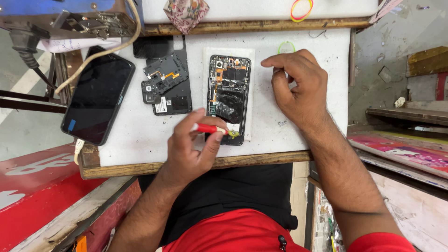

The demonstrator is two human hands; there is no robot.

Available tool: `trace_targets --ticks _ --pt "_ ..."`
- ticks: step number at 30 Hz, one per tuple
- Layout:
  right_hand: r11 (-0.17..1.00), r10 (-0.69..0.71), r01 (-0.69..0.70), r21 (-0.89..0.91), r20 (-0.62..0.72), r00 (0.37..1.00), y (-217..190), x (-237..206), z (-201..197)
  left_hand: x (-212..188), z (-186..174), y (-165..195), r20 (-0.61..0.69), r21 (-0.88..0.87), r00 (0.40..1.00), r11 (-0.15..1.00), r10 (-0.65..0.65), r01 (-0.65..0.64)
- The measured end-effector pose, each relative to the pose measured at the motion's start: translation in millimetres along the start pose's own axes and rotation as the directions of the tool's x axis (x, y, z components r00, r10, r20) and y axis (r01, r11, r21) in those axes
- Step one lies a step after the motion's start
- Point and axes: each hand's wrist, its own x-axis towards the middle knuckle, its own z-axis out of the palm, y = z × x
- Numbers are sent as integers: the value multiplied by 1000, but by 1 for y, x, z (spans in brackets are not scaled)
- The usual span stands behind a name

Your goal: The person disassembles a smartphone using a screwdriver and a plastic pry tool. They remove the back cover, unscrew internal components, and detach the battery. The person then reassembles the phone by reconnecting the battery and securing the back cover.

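We see the thumb and forefinger of the left hand (pixel 189 149) pinching a small red-handled screwdriver with a yellow-green collar (pixel 215 130), its tip lying at the lower edge of the opened black smartphone with exposed circuit boards and a crinkled dark battery (pixel 228 95); a pinch that close to the tip seems to us a grip for fine control. The right hand (pixel 298 86) rests just right of the opened phone, fingers curled and pressed together with the forefinger tip down on the white foam work board (pixel 135 135), likely as a brace (we cannot tell whether it holds anything small beneath). The phone lies face down in the middle of the board, on a pale mat, probably so loose parts show. Just left of it lies a removed black back cover with a small circuit plate on top (pixel 165 79), and further left an intact dark phone with a glossy screen (pixel 97 98), well clear of the tool.
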Motion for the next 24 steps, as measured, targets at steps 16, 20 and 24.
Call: trace_targets --ticks 16,20,24 --pt "926 -287 354 -134 359 888 -38 9 8 29 -80 1 -357 -44 926 992 -126 118" --pt "900 -313 403 -165 399 862 -52 12 12 27 -80 -5 -312 -76 943 992 -118 99" --pt "896 -301 402 -188 407 862 -55 13 17 24 -83 -9 -298 -75 944 990 -139 122"
